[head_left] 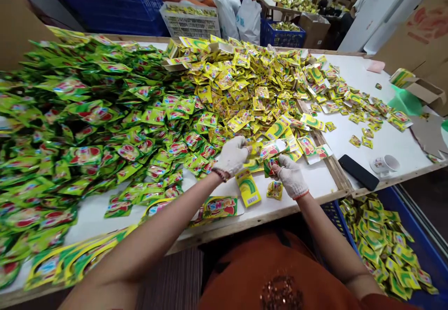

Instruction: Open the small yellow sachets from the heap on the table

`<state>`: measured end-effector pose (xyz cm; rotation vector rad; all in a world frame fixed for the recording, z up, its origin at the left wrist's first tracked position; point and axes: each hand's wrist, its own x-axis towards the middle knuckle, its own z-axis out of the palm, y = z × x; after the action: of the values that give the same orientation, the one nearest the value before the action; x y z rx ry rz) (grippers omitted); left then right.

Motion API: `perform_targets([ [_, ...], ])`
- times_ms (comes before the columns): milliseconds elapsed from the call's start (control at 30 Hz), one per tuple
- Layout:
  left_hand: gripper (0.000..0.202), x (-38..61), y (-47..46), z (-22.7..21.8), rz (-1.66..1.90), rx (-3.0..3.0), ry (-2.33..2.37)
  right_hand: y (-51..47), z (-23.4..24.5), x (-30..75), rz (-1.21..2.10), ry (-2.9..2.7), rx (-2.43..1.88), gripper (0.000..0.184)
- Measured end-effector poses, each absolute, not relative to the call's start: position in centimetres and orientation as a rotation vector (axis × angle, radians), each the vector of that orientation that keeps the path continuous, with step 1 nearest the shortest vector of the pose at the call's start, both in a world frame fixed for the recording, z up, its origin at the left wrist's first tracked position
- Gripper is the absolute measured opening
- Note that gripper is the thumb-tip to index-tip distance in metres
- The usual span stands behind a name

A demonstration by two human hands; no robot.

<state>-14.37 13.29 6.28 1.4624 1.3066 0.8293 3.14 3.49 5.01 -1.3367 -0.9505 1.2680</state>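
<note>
My left hand (231,156), in a white knit glove, is closed, its fingertips pinching a blurred small yellow packet (255,148). My right hand (292,177), gloved too, pinches a small green packet (270,166) with red on it between thumb and fingers. Just beyond it lies a flat printed box (273,148). Below and between the hands is a yellow box (248,189) with a barcode, and beside that a loose yellow packet (275,190). Another printed box (220,206) lies near the table's front edge.
Heaped green packets (87,114) cover the left of the table; yellow packets (245,81) pile up behind my hands. A wooden strip (332,170) divides the tabletop. Right of it lie a black phone (358,172) and a white cup (385,164). Below stands a blue crate (429,254) of filled boxes.
</note>
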Motion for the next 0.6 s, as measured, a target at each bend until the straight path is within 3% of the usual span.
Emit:
perform_targets([
  [200,0.027,-15.8,6.9,5.4,0.812,1.279,1.172,3.5,5.4,1.9,1.248,-1.192,-1.334,0.035],
  [400,0.035,-16.3,6.5,4.8,0.740,1.296,1.129,3.3,6.8,3.2,1.055,-1.767,-1.456,0.015],
  [600,0.036,-15.9,5.8,5.7,0.703,1.340,1.096,3.1,7.7,2.9,0.932,-1.765,-1.667,0.012],
])
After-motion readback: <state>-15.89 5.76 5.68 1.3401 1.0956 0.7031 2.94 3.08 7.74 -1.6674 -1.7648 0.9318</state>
